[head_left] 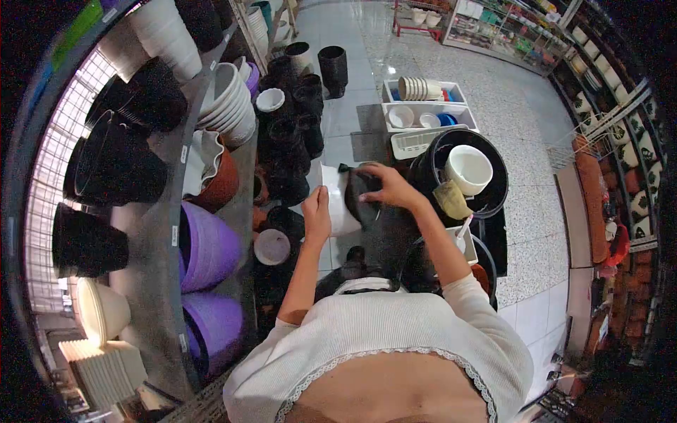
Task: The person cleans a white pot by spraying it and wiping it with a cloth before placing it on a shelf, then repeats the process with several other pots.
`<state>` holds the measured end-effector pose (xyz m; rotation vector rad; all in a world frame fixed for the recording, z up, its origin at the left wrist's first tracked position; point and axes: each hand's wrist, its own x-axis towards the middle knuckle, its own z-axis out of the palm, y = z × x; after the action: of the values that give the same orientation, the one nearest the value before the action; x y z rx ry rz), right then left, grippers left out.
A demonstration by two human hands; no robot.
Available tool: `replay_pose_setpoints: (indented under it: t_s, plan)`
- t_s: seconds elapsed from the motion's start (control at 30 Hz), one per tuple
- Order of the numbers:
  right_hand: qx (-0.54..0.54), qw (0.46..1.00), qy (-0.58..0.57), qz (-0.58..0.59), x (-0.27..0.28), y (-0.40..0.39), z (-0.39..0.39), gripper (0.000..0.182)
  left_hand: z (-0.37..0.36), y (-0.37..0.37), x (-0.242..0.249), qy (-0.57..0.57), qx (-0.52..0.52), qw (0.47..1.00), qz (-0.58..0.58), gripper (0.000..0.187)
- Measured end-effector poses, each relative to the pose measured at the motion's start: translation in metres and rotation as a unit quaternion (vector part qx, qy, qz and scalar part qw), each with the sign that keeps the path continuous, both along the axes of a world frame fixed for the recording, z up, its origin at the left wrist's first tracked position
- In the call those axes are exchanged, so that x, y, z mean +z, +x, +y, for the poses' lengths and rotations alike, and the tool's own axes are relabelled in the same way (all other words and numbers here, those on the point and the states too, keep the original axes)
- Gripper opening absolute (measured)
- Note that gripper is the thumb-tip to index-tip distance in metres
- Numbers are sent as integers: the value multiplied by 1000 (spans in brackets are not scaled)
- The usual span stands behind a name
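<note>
In front of my body, my left hand [316, 213] grips the near-left side of a white pot [337, 204], its fingers wrapped round the edge. My right hand [386, 186] is closed on a dark cloth [361, 199], which lies against the pot's right side. Part of the pot is hidden behind the cloth and my fingers. Right of my right hand, a round white pot [469, 169] sits on a large black tub [497, 151]. A yellowish cloth [451, 199] hangs at that tub's near-left edge.
Shelves at left hold black pots [116, 166], purple pots [210, 243] and stacked white pots [229, 106]. Black pots [289, 141] crowd the floor beside them. Ahead stand white trays [430, 116] with small pots. A shelf of patterned pots [627, 134] runs along the right.
</note>
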<state>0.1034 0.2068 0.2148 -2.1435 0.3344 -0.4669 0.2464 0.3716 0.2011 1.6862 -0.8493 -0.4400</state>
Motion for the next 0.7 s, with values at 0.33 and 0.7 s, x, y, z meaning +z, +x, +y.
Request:
replay_pose_setpoints:
  t_s: [0.33, 0.7]
  plan:
    - [-57, 986, -156, -21, 13, 6, 127, 75, 44, -8, -2, -6, 36, 999, -12, 38]
    - [-127, 983, -99, -91, -17, -19, 135, 51, 54, -2, -9, -84, 127, 988, 2, 40]
